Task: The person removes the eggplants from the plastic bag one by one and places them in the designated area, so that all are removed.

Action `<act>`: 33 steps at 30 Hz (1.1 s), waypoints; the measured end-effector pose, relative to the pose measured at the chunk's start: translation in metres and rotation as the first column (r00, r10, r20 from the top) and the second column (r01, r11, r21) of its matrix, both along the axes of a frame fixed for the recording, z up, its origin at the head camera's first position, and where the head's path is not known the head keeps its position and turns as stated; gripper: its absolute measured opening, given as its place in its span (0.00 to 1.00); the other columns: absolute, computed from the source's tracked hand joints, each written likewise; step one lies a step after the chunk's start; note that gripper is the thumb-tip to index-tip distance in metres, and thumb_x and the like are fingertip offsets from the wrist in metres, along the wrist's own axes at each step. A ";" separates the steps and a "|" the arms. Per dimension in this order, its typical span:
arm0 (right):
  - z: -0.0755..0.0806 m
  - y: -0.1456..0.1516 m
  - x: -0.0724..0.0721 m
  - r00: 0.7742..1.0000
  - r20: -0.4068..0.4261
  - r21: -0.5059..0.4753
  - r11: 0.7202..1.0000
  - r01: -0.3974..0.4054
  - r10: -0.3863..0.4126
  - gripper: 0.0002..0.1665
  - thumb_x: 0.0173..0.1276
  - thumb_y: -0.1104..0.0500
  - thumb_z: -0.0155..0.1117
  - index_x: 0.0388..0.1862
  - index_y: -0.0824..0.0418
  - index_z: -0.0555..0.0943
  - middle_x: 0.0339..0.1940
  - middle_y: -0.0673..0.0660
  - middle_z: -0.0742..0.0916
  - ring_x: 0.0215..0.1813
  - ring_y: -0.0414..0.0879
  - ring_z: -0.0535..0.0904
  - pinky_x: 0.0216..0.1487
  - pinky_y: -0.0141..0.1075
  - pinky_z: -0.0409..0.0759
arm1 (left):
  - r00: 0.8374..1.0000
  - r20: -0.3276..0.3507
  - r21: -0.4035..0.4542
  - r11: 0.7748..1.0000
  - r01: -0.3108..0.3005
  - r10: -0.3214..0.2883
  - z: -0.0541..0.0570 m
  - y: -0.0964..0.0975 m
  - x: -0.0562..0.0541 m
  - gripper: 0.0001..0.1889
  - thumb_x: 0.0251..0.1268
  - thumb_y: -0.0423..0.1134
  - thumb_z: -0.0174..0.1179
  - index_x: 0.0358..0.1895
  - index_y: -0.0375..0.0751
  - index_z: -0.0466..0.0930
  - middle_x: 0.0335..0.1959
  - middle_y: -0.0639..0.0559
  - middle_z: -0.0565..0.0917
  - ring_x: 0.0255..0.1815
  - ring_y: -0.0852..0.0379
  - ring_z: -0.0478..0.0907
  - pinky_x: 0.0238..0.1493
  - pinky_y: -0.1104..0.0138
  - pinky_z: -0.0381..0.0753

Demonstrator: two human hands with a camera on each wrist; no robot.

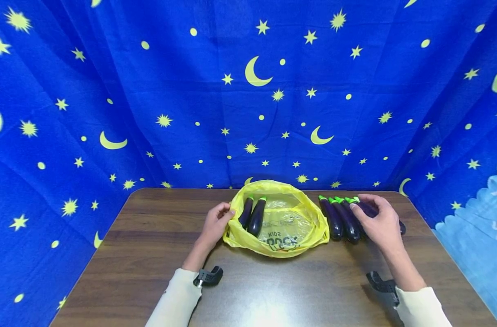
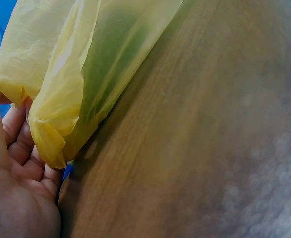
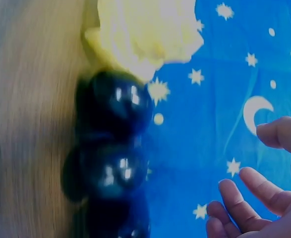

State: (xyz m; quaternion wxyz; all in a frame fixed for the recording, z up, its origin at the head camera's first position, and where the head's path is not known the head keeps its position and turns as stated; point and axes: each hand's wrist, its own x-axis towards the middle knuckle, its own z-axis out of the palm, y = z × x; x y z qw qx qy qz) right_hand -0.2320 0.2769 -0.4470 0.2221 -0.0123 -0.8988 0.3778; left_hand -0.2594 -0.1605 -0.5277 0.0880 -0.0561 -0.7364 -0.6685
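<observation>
A yellow plastic bag (image 1: pixel 269 252) lies on its base with its mouth spread wide. Two dark purple eggplants (image 1: pixel 256 217) with green caps rest inside its left part. At the bag's left rim my left hand (image 1: pixel 216 223) grips the plastic between thumb and fingers; the left wrist view shows the folded yellow film (image 2: pixel 61 114) against the fingers. To the right of the bag, several more eggplants (image 1: pixel 333 220) lie side by side, caps away from me. My right hand (image 1: pixel 380 223) hovers over the right end of that row, partly hiding it, thumb and fingers apart and holding nothing.
Everything stands on a brown wooden table (image 1: pixel 150 254), near its far edge. Behind it hangs a blue curtain (image 1: pixel 216 109) with yellow moons and stars. A light blue scalloped cloth (image 1: pixel 477 236) hangs at the right. Each wrist wears a black strap mount (image 1: pixel 209 276).
</observation>
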 end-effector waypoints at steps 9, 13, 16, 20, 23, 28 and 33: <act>-0.002 -0.038 0.004 0.994 -0.019 0.029 0.994 -0.108 0.109 0.23 0.71 0.53 0.74 0.58 0.66 0.83 0.54 0.66 0.86 0.57 0.62 0.81 0.56 0.52 0.74 | 1.000 0.017 -0.021 1.000 0.009 -0.009 0.001 0.000 -0.003 0.05 0.73 0.22 0.58 0.44 0.20 0.81 0.35 0.42 0.81 0.32 0.61 0.76 0.35 0.71 0.76; -0.004 -0.054 0.004 0.987 -0.015 0.034 0.987 -0.157 0.157 0.21 0.72 0.53 0.74 0.57 0.64 0.83 0.54 0.65 0.86 0.58 0.61 0.81 0.58 0.57 0.75 | 1.000 0.020 -0.016 1.000 -0.003 0.004 -0.001 0.000 -0.003 0.05 0.72 0.24 0.59 0.44 0.23 0.82 0.36 0.43 0.81 0.32 0.61 0.75 0.35 0.72 0.75; -0.006 -0.065 0.004 0.979 -0.041 0.033 0.979 -0.200 0.201 0.20 0.70 0.56 0.75 0.55 0.64 0.84 0.54 0.64 0.86 0.59 0.61 0.81 0.61 0.58 0.75 | 1.000 0.013 0.003 1.000 -0.001 0.001 -0.003 0.000 -0.003 0.05 0.72 0.25 0.60 0.44 0.25 0.82 0.36 0.43 0.81 0.32 0.61 0.76 0.35 0.72 0.75; -0.009 -0.080 0.003 0.960 -0.091 0.047 0.964 -0.260 0.263 0.20 0.66 0.60 0.78 0.54 0.65 0.85 0.53 0.62 0.87 0.58 0.59 0.82 0.61 0.55 0.75 | 1.000 -0.007 0.026 0.999 0.018 -0.018 -0.004 0.000 -0.003 0.04 0.72 0.26 0.61 0.43 0.26 0.82 0.36 0.43 0.81 0.33 0.59 0.77 0.35 0.71 0.76; -0.011 -0.092 0.004 0.949 -0.108 0.050 0.955 -0.293 0.297 0.21 0.64 0.61 0.79 0.53 0.66 0.85 0.51 0.61 0.87 0.57 0.58 0.82 0.60 0.55 0.76 | 1.000 -0.018 0.022 0.999 0.024 -0.023 -0.003 -0.001 -0.003 0.04 0.72 0.27 0.61 0.43 0.27 0.83 0.36 0.44 0.81 0.33 0.59 0.77 0.35 0.71 0.77; -0.016 -0.109 0.005 0.935 -0.114 0.051 0.942 -0.332 0.336 0.20 0.62 0.61 0.80 0.52 0.64 0.85 0.51 0.59 0.87 0.57 0.56 0.82 0.61 0.53 0.76 | 1.000 -0.022 -0.002 1.000 0.017 -0.017 -0.004 -0.001 -0.004 0.05 0.72 0.27 0.62 0.43 0.27 0.83 0.35 0.47 0.81 0.33 0.60 0.77 0.36 0.71 0.77; -0.019 -0.124 0.007 0.924 -0.118 0.049 0.931 -0.361 0.364 0.22 0.61 0.62 0.81 0.52 0.63 0.85 0.50 0.57 0.87 0.56 0.56 0.82 0.60 0.54 0.78 | 1.000 -0.013 0.006 1.000 0.019 -0.019 -0.005 -0.001 -0.004 0.04 0.72 0.27 0.61 0.43 0.27 0.82 0.35 0.48 0.81 0.33 0.60 0.77 0.35 0.71 0.76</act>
